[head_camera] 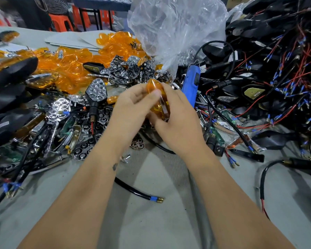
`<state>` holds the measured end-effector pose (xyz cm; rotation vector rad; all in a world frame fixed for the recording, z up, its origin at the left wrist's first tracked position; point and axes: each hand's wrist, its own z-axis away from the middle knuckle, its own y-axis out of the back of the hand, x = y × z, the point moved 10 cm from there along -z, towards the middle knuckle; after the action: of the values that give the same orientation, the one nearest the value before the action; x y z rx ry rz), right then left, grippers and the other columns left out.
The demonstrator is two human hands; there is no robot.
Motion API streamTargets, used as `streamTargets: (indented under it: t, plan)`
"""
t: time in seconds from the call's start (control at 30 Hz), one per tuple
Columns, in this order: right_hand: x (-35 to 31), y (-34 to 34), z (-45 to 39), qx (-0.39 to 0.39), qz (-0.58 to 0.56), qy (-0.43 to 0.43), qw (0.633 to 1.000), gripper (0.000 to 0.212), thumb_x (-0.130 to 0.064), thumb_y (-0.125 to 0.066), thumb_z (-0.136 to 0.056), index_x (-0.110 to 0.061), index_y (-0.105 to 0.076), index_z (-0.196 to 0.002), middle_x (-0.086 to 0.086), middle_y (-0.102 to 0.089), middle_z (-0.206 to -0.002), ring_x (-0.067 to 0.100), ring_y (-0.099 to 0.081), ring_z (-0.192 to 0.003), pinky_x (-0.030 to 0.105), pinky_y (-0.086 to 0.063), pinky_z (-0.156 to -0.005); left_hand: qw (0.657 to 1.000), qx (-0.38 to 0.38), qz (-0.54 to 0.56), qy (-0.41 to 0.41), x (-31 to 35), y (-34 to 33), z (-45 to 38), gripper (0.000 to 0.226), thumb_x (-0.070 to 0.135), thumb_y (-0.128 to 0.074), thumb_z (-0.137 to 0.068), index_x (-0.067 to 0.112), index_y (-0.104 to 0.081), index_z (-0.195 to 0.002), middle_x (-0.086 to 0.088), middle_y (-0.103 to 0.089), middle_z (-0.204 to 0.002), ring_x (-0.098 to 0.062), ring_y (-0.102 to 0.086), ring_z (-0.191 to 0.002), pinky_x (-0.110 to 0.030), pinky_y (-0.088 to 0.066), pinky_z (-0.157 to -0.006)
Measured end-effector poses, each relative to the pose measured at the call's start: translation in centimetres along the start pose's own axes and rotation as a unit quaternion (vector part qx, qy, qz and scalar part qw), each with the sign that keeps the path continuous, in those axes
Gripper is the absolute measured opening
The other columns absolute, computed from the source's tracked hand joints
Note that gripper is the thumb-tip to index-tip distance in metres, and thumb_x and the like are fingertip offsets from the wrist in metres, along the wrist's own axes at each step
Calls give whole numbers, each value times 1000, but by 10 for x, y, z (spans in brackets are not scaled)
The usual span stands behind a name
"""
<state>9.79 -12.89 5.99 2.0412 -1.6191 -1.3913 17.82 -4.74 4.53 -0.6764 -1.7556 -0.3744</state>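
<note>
Where both hands meet at the centre of the frame, an amber translucent plastic lens cover (155, 92) is held between them, over the clutter.

Left hand (133, 106): fingers curled, thumb pinching the cover's upper end.

Right hand (178, 121): fingers wrapped round its far side.

Just beyond, right of centre: blue plastic handheld tool (190, 83).

Left of the hands: black indicator with chrome honeycomb reflector (95, 90).

Upper centre: crumpled clear plastic bag (176, 27).

Upper left: heap of loose orange lenses (68, 67).

Right edge: tangle of black housings and red wires (276, 72).

Lower centre: black cable with blue-sleeved end (138, 192) on the grey table top (160, 227).
</note>
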Motion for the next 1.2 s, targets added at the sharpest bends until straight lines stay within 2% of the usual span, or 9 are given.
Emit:
streamTargets:
  t: [0.13,0.27,0.43,0.53,0.63,0.77,0.9,1.07,1.2]
  plan:
    - [-2,-2,2,-1,-22,-11,1000,68,-39,-68,-90,-18,-41,-148,-1,-54,-130,12,-50,-116,26,-42,-94,983,153,-88,-42,25,64,0,21,16,-54,-97,31,-69,-102,13,-75,-89,-3,-70,-86,-18,-57,-71]
    - [-10,-11,2,-21,-24,-2,999,70,-39,-68,-90,-17,-40,-149,-2,-51,-137,10,-48,-121,23,-40,-99,899,334,-280,-39,44,122,16,19,18,-57,-93,33,-68,-96,18,-70,-88,5,-61,-79,-6,-43,-61]
    - [-17,-27,2,-74,11,22,997,72,-44,-65,-91,-20,-34,-151,-5,-50,-133,12,-50,-118,32,-48,-95,811,260,-519,69,29,132,-6,33,36,-55,-94,20,-65,-122,1,-66,-109,-32,-49,-121,-46,-46,-98]
    - [-16,-29,3,-80,7,24,997,72,-44,-65,-91,-20,-34,-151,-6,-50,-133,9,-49,-117,29,-47,-95,743,200,-621,151,15,135,-23,55,52,-46,-97,5,-60,-120,-21,-56,-126,-42,-39,-124,-53,-39,-100]
    - [-13,-28,3,-74,1,16,997,70,-43,-66,-90,-21,-36,-150,-9,-50,-130,7,-49,-114,30,-48,-94,726,171,-633,208,-2,141,-32,66,63,-43,-95,3,-59,-120,-26,-49,-134,-44,-35,-128,-54,-34,-104]
    - [-12,-28,3,-73,-8,12,997,70,-43,-67,-90,-21,-37,-149,-10,-51,-125,5,-49,-110,32,-50,-92,745,169,-615,194,-7,137,-36,72,64,-58,-88,7,-51,-131,-22,-53,-134,-43,-37,-128,-52,-34,-103]
    - [-9,-26,2,-65,-32,3,997,68,-42,-67,-89,-22,-40,-148,-9,-53,-128,7,-50,-115,32,-48,-97,810,182,-549,100,3,118,-33,57,44,-70,-88,13,-49,-131,-15,-60,-123,-37,-46,-120,-45,-38,-94]
    - [-3,-20,0,-32,-59,-10,998,66,-42,-68,-89,-21,-42,-146,-9,-53,-129,-3,-44,-108,10,-35,-91,939,192,-284,34,12,103,-29,46,28,-72,-89,20,-53,-130,-5,-61,-123,-22,-67,-100,-35,-58,-75]
    - [5,-14,-1,1,-90,-30,996,66,-41,-68,-89,-21,-43,-146,-9,-52,-132,-3,-44,-114,-2,-28,-91,978,181,-99,36,5,78,-19,38,16,-73,-89,25,-52,-119,-1,-66,-108,-8,-70,-68,-19,-50,-51]
